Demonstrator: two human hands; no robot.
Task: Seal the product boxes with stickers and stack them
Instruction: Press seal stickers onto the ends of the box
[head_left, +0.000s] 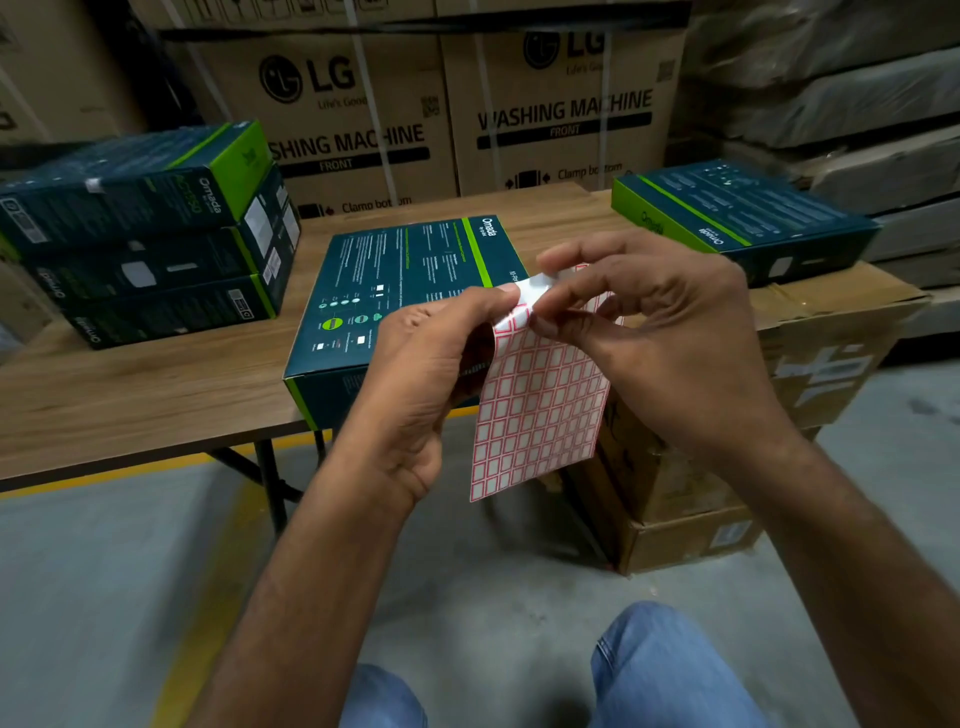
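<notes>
Both of your hands are raised in front of you, holding a sticker sheet (540, 410) of small red-bordered white labels. Your left hand (415, 374) pinches the sheet's upper left edge between thumb and forefinger, the other fingers curled in. Your right hand (670, 332) pinches the upper corner, thumb and forefinger closed on it and the remaining fingers bent above. The sheet hangs down from these two grips, over the front edge of the table (130, 384). The top corner shows plain white; whether a label has come free there cannot be judged, as your fingertips cover it. Behind the sheet, one dark green product box (395, 280) lies flat on the table at its front edge, printed face up. At the table's left stands a stack of three boxes (150, 234), roughly squared. A single box (737, 213) lies flat at the right, on top of a brown carton (831, 332) standing beside the table. Large washing machine cartons (363, 130) line the wall behind.
</notes>
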